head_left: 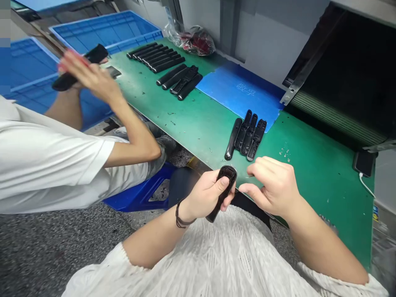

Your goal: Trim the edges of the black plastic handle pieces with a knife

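My left hand is wrapped round a long black plastic shell, its hollow rounded end facing up and my thumb pressing on its edge. Just right of it, my right hand hovers near the table's front edge, fingers bent and thumb apart from the index finger. A thin pale sliver shows by the index fingertip, too small to name. Beyond my hands, several black shells lie on the green table: one smooth shell with its outside up, and beside it ribbed, hollow shells.
At left a co-worker's hands hold a black part and something red, blurred. More black shells lie in rows farther back. A blue sheet, blue crates, a plastic bag and a phone with cable surround the table.
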The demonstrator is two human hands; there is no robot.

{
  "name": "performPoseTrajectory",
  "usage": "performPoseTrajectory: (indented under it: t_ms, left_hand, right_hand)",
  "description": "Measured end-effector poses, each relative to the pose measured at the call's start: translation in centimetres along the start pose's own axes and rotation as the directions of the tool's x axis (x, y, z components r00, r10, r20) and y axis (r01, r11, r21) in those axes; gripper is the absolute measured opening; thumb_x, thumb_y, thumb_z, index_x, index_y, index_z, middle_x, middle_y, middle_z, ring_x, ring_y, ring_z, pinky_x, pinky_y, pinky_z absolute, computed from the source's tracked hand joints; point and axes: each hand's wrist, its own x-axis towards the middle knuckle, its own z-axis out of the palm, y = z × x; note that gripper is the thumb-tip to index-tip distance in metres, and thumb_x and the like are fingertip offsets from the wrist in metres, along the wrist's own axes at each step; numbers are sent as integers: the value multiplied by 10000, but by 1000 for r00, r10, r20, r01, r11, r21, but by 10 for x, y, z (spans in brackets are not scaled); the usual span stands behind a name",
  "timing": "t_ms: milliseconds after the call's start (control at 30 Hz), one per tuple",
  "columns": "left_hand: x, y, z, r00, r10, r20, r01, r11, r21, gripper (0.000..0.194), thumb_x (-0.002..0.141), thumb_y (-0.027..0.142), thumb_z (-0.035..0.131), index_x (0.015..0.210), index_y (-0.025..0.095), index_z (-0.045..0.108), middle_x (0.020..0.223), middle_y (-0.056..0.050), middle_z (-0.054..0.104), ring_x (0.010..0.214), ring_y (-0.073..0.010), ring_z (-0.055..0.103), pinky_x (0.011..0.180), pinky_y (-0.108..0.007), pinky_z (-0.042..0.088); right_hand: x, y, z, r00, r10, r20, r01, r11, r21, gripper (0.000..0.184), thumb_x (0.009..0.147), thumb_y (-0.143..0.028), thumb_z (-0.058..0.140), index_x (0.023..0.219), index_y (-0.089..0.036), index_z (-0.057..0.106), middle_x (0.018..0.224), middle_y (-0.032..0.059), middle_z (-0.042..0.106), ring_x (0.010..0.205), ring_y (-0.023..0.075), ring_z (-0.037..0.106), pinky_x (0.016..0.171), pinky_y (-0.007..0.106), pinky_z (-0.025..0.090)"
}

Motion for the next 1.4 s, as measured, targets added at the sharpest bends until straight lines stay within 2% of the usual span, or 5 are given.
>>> performPoseTrajectory:
  t_ms: [400, 767, 900, 1100, 1400]
  left_hand:
    - [-3, 4, 7, 999, 52, -2, -50, 981, 188, 552, 996, 668, 492, 781, 163, 549, 534, 1, 581, 444, -103, 507, 467, -236, 421]
    - [-1, 3, 10, 998, 34, -61, -29, 996, 83, 521, 980, 655, 545, 808, 164, 541, 573, 15, 558, 468, -96, 506, 477, -235, 430]
    - [-1, 5, 10, 993, 50, -111, -35, 990, 136, 533, 980, 670, 529, 831, 159, 563, 586, 8, 574, 475, -104, 516, 485, -243, 434]
    - [-2, 12, 13, 978, 192, -85, -148, 917, 370, 520, 1054, 571, 451, 748, 163, 550, 583, 7, 568, 515, -92, 533, 524, -231, 424]
    - [-6, 10, 19, 978, 164, -126, -107, 923, 370, 490, 1070, 550, 419, 793, 167, 547, 590, 13, 572, 507, -92, 531, 515, -229, 430]
  right_hand:
    - [9, -11, 2, 999, -25, -33, 18, 978, -208, 575, 1052, -583, 456, 625, -199, 445, 611, -22, 388, 601, 125, 300, 551, 296, 181]
    - [-6, -7, 12, 948, -255, -190, 193, 937, -292, 449, 981, -416, 662, 631, -212, 470, 573, -44, 328, 595, 132, 254, 565, 314, 191]
    - [-10, -6, 10, 978, -119, -169, 94, 984, -149, 191, 1006, -272, 592, 828, -204, 601, 632, -39, 442, 606, 125, 356, 577, 297, 251]
    - [-3, -11, 3, 995, -19, -103, -12, 955, -295, 507, 1035, -590, 491, 710, -204, 545, 655, -5, 442, 629, 142, 336, 560, 313, 215]
    - [-3, -14, 8, 985, -63, -159, -12, 900, -435, 535, 999, -573, 579, 627, -211, 451, 608, -16, 364, 621, 149, 257, 562, 325, 183]
